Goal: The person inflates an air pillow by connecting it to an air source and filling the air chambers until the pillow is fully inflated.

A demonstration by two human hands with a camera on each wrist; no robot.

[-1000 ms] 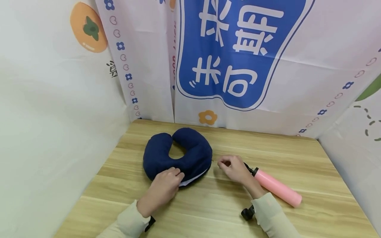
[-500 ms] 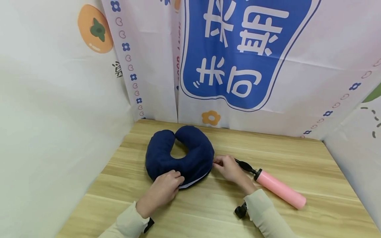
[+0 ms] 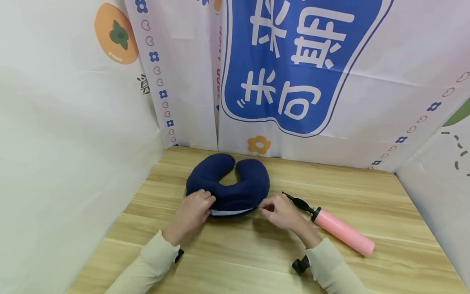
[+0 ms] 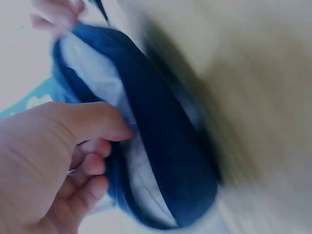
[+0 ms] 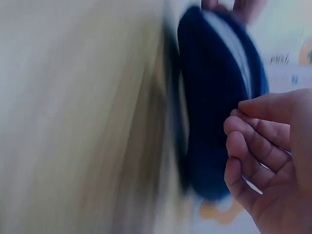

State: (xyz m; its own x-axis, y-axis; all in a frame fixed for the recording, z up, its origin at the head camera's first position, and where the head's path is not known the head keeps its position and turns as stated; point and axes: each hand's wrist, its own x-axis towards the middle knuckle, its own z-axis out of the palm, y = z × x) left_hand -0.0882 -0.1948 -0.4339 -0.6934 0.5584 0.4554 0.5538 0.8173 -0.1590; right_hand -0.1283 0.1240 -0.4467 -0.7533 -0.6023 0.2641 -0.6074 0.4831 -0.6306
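A navy U-shaped neck pillow [image 3: 240, 194] lies on the table, its gap at the back. Along its near edge the cover's zip opening shows a strip of white inner [image 3: 231, 212]. My left hand [image 3: 193, 210] grips the left part of this edge; in the left wrist view its thumb presses at the white inner [image 4: 144, 168], fingers curled against the cloth. At the right end of the opening, my right hand [image 3: 282, 211] pinches the edge between thumb and forefinger, as the right wrist view also shows. Whether a zip pull sits between those fingertips is hidden.
A pink hand pump [image 3: 344, 232] with a black nozzle [image 3: 301, 203] lies to the right, close beside the right forearm. Printed white cloth walls [image 3: 191, 81] stand behind and at both sides of the wooden table [image 3: 235, 257].
The pillow has turned clockwise, so its opening now faces me. My right hand came from beside the pillow to pinch its edge. The left hand moved slightly left and away from me.
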